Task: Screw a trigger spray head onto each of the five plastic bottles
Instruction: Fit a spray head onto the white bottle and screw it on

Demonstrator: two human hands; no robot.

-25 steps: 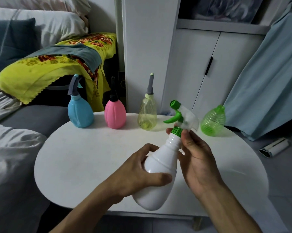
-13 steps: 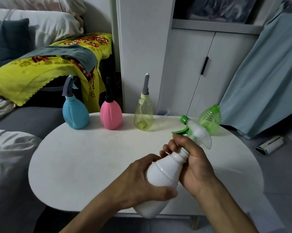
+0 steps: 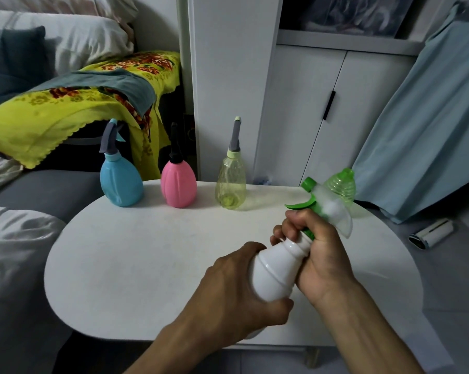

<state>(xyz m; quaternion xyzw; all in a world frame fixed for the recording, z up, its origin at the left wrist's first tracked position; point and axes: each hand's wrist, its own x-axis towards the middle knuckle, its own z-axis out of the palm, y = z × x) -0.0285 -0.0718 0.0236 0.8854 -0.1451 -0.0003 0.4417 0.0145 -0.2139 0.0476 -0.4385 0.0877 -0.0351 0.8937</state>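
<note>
Two hands hold one white bottle [image 3: 275,271]: the left hand [image 3: 236,292] wraps its belly, the right hand [image 3: 318,248] squeezes the green spray head [image 3: 327,209]; its neck tips up and right

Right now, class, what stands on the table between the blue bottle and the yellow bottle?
The head view shows one thing between the blue bottle and the yellow bottle: the pink bottle, upright with a dark spray head.

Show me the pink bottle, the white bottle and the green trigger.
pink bottle [image 3: 178,184], head view, middle of its body
white bottle [image 3: 275,273], head view, bare belly between the hands
green trigger [image 3: 299,205], head view, curved lever
</note>
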